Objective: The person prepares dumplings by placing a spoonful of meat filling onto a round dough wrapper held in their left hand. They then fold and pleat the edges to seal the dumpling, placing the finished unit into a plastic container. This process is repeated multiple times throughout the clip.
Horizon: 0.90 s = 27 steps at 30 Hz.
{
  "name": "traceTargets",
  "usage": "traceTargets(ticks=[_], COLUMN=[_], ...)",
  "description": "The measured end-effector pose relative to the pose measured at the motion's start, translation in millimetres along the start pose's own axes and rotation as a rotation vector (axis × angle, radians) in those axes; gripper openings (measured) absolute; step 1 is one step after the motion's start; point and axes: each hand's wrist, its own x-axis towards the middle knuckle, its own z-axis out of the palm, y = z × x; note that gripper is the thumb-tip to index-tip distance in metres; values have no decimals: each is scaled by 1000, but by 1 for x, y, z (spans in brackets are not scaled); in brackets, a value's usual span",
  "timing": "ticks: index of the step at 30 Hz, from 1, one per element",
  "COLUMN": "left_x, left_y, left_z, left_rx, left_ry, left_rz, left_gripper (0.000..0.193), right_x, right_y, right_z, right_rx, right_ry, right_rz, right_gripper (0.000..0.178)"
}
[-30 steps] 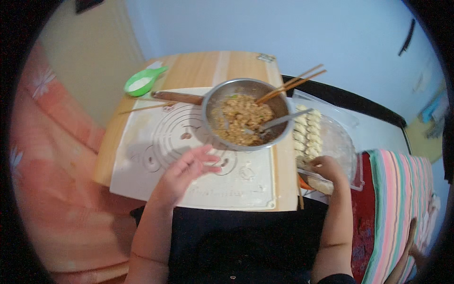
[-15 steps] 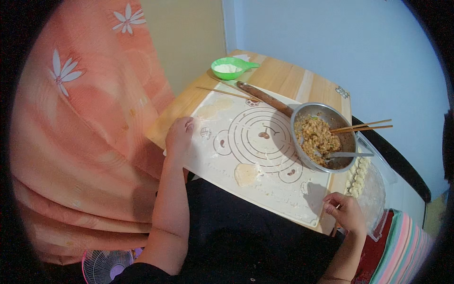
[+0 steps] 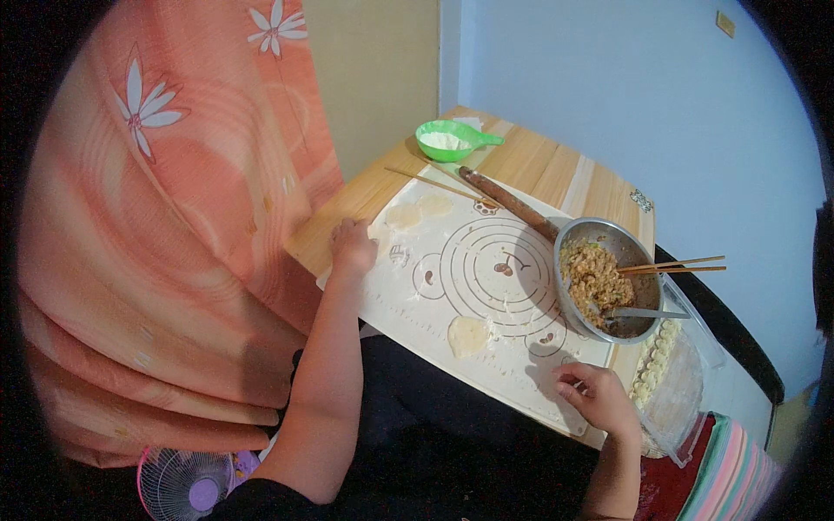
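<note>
My left hand (image 3: 354, 247) rests at the mat's left edge with its fingers curled down; whatever is under the fingertips is hidden. Just beyond it lie pale round dough wrappers (image 3: 403, 216). Over the mat's near right corner hovers my right hand (image 3: 599, 398), its fingers loosely bent, thumb apart, nothing visible between them. One more dough wrapper (image 3: 469, 336) lies flat near the front edge of the white printed mat (image 3: 408, 304). Right of the mat's rings, a steel bowl (image 3: 566, 304) holds minced filling (image 3: 594, 276), with chopsticks (image 3: 673, 266) and a metal spoon (image 3: 638, 313) in it.
A wooden rolling pin (image 3: 508, 201) lies behind the bowl. Farther back are a green scoop of flour (image 3: 434, 154) and a thin stick (image 3: 434, 183). Pleated dumplings (image 3: 651, 369) line a tray at right. An orange curtain (image 3: 217, 217) hangs left; a fan (image 3: 178, 486) stands below.
The view has shifted, so the table sits lower and farther right. My right hand has moved inward over the mat's corner, its fingers loosening. The left hand stays at the mat's left edge.
</note>
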Motion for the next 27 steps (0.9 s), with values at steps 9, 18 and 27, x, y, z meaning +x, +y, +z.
traceTargets(ticks=[9,18,27], left_x=[-11,-85,-154], left_y=[0,106,169], left_z=[-13,-36,-56], left_rx=[48,-1227,-813], left_ry=[318,-384,-447], left_rz=[106,137,1080], left_gripper=[16,13,37], right_x=[7,30,35], right_y=[-6,-9,-7], right_z=[10,40,25], right_rx=[80,1167,1514], right_ry=[38,-88,81], right_rz=[-11,206,210], right_gripper=[24,46,40])
